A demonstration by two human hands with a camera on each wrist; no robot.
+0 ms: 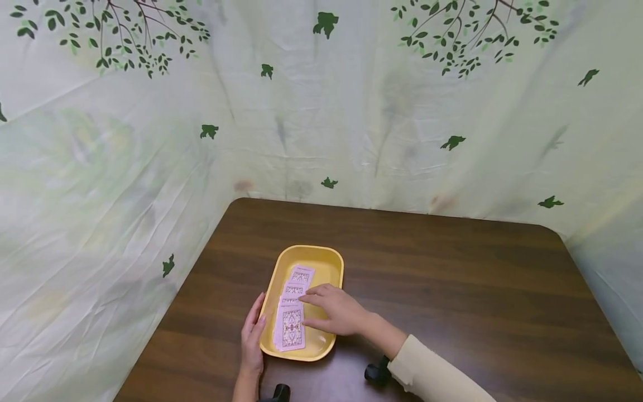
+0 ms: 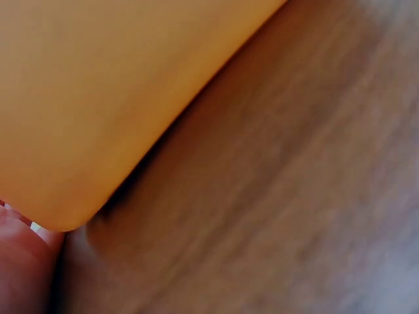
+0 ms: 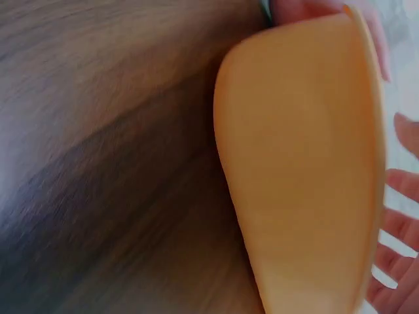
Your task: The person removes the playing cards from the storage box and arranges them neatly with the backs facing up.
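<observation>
A yellow tray (image 1: 321, 349) lies on the table with pink patterned playing cards (image 1: 292, 329) fanned out in an overlapping row inside it. My left hand (image 1: 252, 338) holds the tray's left edge, its thumb at the rim; only part of that hand (image 2: 23, 261) shows in the left wrist view. Over the tray's right side reaches my right hand (image 1: 337, 311), fingers spread and fingertips close to the cards. Whether they touch the cards I cannot tell. In the right wrist view the tray's outer wall (image 3: 301, 150) hides the cards, with the right fingers (image 3: 399, 255) beyond the rim.
The dark brown wooden table (image 1: 452, 290) stretches to the right and behind the tray. A pale cloth (image 1: 361, 111) with printed leaves and branches hangs behind and along the left. Black wrist devices (image 1: 377, 373) sit at both wrists.
</observation>
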